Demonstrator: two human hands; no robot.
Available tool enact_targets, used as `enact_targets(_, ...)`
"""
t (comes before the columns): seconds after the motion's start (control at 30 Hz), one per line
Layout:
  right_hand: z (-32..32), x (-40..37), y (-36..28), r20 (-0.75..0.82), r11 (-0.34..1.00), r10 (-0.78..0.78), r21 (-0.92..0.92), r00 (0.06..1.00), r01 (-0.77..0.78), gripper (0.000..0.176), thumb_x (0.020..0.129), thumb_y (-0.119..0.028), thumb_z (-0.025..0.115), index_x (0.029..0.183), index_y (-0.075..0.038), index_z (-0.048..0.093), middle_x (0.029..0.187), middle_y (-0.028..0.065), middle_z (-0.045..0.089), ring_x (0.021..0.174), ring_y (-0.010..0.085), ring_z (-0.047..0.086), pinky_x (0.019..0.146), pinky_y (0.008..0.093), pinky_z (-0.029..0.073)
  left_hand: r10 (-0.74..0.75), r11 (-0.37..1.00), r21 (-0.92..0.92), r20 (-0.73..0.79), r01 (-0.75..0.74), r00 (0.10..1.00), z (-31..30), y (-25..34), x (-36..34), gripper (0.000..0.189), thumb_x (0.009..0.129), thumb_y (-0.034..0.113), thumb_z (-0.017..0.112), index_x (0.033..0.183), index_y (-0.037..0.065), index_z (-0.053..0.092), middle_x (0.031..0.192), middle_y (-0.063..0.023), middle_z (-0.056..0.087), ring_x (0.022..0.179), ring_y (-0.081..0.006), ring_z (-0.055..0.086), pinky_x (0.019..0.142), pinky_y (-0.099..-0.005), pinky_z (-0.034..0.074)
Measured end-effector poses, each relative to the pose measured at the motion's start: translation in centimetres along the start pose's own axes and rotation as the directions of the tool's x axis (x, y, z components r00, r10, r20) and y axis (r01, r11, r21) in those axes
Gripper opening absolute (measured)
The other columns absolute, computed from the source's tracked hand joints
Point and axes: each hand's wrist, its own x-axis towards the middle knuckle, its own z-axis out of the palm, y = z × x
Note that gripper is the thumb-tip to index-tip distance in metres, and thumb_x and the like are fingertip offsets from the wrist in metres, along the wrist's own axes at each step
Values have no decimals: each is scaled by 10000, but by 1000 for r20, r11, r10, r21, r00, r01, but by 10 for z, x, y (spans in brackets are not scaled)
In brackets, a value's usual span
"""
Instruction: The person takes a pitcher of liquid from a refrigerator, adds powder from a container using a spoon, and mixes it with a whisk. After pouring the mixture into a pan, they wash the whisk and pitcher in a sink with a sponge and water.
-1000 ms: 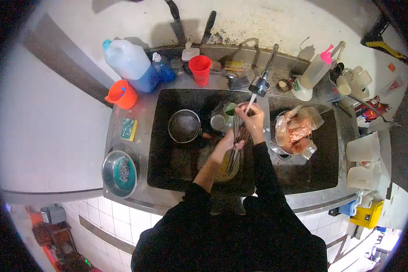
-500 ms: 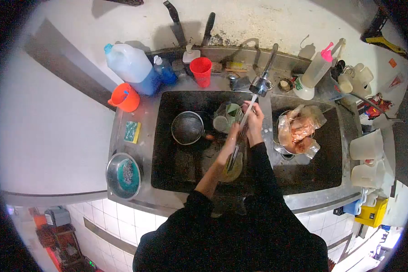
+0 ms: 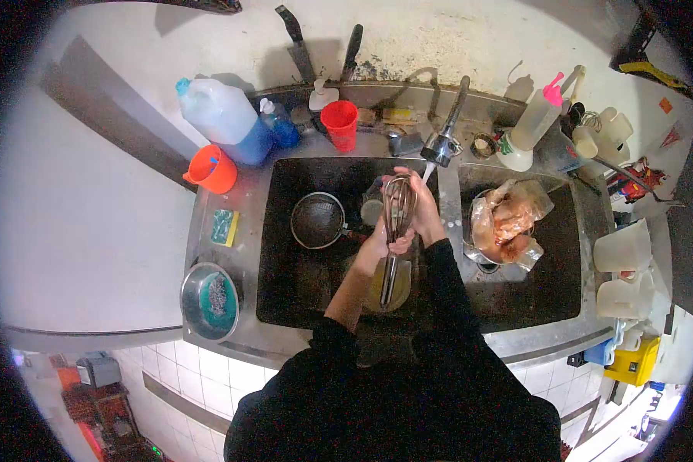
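Note:
A metal whisk is between my two hands over the left sink basin, its wire end up toward the tap and its handle pointing down toward me. My left hand is closed around it where the wires meet the handle. Behind and to the right of the wires, my right hand cups the wire end with curled fingers. Water runs from the tap just above my right hand. Under the whisk handle lies a yellowish round dish, partly covered. A clear container stands beyond my left hand, partly hidden.
A mesh strainer lies in the left basin. In the right basin, a bowl holds plastic-wrapped meat. Around the rim are a sponge, a steel bowl, red cups and a large blue-liquid jug.
The whisk has turned upward, and its wire end now shows between my hands. My right hand has shifted slightly left, out of the main water stream.

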Motion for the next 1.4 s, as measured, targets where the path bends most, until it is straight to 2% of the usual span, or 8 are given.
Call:
enact_targets(0.17, 16, -25, 3, -18, 656, -369, -713, 929, 247, 622, 589, -76, 660, 1096, -35, 301, 892, 75, 490, 769, 135, 497, 672, 254, 421, -24, 996, -88, 89, 32, 996, -12, -11, 5, 698, 621, 713, 249, 507, 51, 441, 344, -33, 344, 249, -136, 329, 251, -226, 261)
enact_targets(0.23, 0, -17, 11, -59, 639, -388, -736, 920, 223, 649, 515, -24, 690, 1058, -29, 333, 873, 64, 489, 757, 121, 487, 665, 251, 417, 385, 913, 301, -406, -277, 829, 3, -14, 12, 678, 662, 673, 265, 644, 36, 498, 442, -69, 446, 309, -169, 399, 287, -248, 324)
enact_targets(0.37, -13, -6, 13, -371, 805, -513, -522, 774, 283, 563, 513, -26, 688, 985, -39, 382, 827, 54, 503, 726, 132, 492, 627, 240, 418, 702, 519, 848, -355, -103, 617, -34, -32, 21, 576, 759, 547, 293, 989, 35, 423, 812, -54, 521, 683, -151, 502, 520, -268, 412)
enact_targets(0.7, -6, -10, 12, -283, 813, -384, -556, 879, 176, 410, 524, -61, 650, 879, -20, 450, 713, 40, 531, 623, 107, 502, 574, 253, 421, 810, 587, 639, -447, -498, 380, -8, -22, 33, 536, 788, 529, 192, 950, 85, 445, 661, -10, 500, 503, -102, 474, 422, -226, 389)
enact_targets(0.73, -9, -12, 9, -320, 884, -342, -427, 884, 188, 348, 546, -25, 619, 857, -30, 463, 715, 43, 533, 612, 115, 507, 550, 251, 423, 768, 516, 804, -282, -296, 575, -36, -25, 16, 489, 816, 447, 264, 1053, 36, 378, 990, -62, 423, 944, -164, 403, 746, -251, 362)
enact_targets(0.77, -8, -13, 7, -347, 945, -305, -222, 887, 238, 280, 576, -43, 603, 832, -39, 489, 714, 51, 534, 621, 126, 514, 527, 256, 421, 790, 376, 911, -220, -169, 572, 24, -33, 4, 350, 794, 362, 413, 927, 40, 450, 663, -24, 512, 515, -98, 474, 447, -239, 379)
enact_targets(0.93, -47, 10, -3, -497, 978, -196, -42, 845, 203, 145, 611, -97, 626, 705, -76, 518, 594, 27, 524, 452, 129, 494, 398, 234, 407, 433, 589, 801, -424, 107, 795, -11, -83, -57, 243, 746, 272, 524, 803, 46, 455, 507, 24, 424, 394, -67, 395, 363, -215, 317)
enact_targets(1.4, -31, -17, 35, -255, 984, -65, -177, 965, 20, 72, 664, -35, 532, 708, -37, 475, 608, 23, 479, 470, 106, 440, 435, 227, 359, 742, 267, 962, -247, 62, 624, -26, -41, -3, 379, 696, 206, 561, 976, -11, 424, 666, -106, 533, 551, -178, 536, 431, -262, 406)
